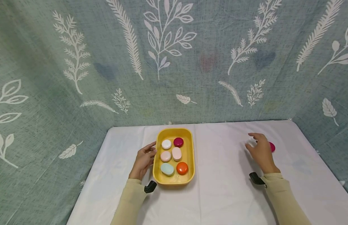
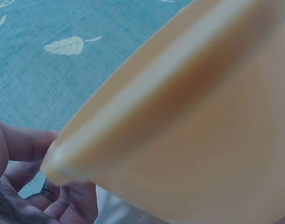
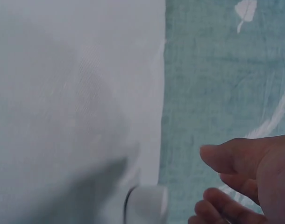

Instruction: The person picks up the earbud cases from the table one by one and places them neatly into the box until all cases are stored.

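Note:
A yellow tray (image 1: 174,182) stands left of the middle of the white table, holding several smooth, rounded, pebble-like pieces: a white one (image 1: 166,144), a dark red one (image 1: 178,142), two pale pink ones (image 1: 176,153), a pale mint one (image 1: 167,169) and an orange one (image 1: 182,168). My left hand (image 1: 143,161) pinches its left rim between thumb and fingers, seen close up in the left wrist view. At the right, my right hand (image 1: 261,151) hovers with thumb and fingers apart, nothing between them. A magenta piece (image 1: 272,147) shows partly behind it. The right wrist view has a white rounded piece (image 3: 149,205) beside the fingers.
White cloth (image 1: 218,187) covers the table, its far edge meeting a green leaf-patterned curtain (image 1: 204,93) that also hangs at both sides. Black wrist mounts (image 1: 150,187) sit on the sleeves.

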Tool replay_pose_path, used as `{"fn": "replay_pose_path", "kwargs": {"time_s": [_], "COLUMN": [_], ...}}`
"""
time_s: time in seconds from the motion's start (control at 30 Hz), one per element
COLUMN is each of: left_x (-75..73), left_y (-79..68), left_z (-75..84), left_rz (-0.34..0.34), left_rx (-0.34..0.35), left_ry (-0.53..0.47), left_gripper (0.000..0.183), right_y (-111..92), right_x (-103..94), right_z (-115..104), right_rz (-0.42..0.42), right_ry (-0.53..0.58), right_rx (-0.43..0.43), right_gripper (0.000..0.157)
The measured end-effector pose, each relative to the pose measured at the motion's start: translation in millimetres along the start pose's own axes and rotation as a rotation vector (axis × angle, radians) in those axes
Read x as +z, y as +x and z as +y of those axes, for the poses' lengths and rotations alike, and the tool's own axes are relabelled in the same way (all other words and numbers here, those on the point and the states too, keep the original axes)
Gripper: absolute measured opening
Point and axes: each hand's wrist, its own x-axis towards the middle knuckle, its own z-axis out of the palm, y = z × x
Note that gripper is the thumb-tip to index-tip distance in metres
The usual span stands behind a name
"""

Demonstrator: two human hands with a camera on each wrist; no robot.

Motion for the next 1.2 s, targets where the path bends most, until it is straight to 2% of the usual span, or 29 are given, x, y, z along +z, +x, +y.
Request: {"fn": "replay_pose_path", "kwargs": {"time_s": [0.27,0.4,0.73,0.97,1.2], "left_x": [-0.9,-0.5,0.5,0.3,0.8], "left_y": [0.2,0.6,-0.1,-1.8,-4.0], "left_z": [-1.1,-0.7,0.7,1.0,2.7], "left_rz": [-0.008,0.002,0.017,0.007,0.004], "left_rx": [0.025,0.012,0.002,0.01,0.009], "left_ry": [-0.002,0.002,0.001,-0.004,-0.008], "left_gripper": [0.045,0.045,0.045,0.046,0.045], "right_y": [1,1,5,7,6], "right_x": [-5.2,-4.9,-2.5,0.1,1.3], "right_z": [17,21,30,30,24], "right_rz": [0.014,-0.004,-0.183,-0.205,-0.233], "right_ry": [-0.043,-0.065,-0.083,-0.116,-0.1], "right_rx": [0.06,0.064,0.111,0.123,0.126], "right_gripper": [0.046,0.047,0.054,0.055,0.057]}}
